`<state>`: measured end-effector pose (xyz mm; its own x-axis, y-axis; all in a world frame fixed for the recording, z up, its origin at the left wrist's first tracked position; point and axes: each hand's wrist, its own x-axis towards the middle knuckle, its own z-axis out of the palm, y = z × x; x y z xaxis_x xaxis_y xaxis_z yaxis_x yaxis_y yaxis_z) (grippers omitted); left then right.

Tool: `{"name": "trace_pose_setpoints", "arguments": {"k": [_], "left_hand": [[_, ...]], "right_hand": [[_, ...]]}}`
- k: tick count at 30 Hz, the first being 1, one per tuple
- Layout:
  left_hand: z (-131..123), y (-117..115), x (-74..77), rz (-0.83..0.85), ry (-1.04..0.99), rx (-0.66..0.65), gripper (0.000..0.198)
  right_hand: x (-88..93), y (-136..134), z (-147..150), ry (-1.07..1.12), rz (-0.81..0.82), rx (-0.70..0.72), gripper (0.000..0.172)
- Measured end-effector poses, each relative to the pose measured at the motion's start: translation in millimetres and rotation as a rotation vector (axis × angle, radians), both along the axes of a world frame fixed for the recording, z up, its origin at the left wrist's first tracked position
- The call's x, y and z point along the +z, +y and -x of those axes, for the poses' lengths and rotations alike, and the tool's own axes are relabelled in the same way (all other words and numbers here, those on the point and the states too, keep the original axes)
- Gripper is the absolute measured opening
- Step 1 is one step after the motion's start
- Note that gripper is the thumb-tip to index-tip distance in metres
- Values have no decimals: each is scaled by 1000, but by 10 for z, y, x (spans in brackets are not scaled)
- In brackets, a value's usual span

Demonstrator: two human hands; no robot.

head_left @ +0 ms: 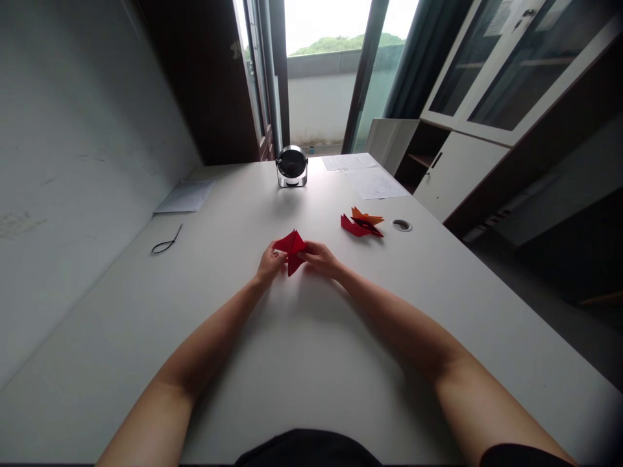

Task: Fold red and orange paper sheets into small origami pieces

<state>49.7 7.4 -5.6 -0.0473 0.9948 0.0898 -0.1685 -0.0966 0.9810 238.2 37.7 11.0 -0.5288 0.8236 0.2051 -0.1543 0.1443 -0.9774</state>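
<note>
A folded red paper piece (291,249) is held just above the white table (302,363), near its middle. My left hand (270,263) pinches its left side with closed fingers. My right hand (318,257) pinches its right side, fingers also closed. Both forearms stretch forward from the bottom of the view. To the right lie finished folded paper shapes (363,224), red and orange, stacked together on the table.
A small round fan (291,166) stands at the far table edge. Paper sheets lie at the back left (185,196) and back right (375,183). A black cable tie (166,244) lies at left. A round cable hole (402,225) sits beside the folded shapes. Cabinets stand right.
</note>
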Motion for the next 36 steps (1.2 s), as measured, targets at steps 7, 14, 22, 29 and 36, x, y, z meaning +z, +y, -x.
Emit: {"name": "trace_pose_setpoints", "arguments": {"k": [7,14,22,29,36], "left_hand": [[-7,-57,28,-182,357,149,46],[26,-152,151,-427,659,298,66],[12,-137,171,-415,812,223,30],[-19,-137,134,-179,649,-52,34],[-18,-140,135,-175,563,11,29]], "right_hand": [[-29,28,-11,-18,-27,-56,34],[-133,86,7,67,51,-105,34],[-128,82,5,2,-19,-157,30],[-121,107,-21,-126,-239,-218,20],[-135,84,8,-237,-356,-328,19]]}}
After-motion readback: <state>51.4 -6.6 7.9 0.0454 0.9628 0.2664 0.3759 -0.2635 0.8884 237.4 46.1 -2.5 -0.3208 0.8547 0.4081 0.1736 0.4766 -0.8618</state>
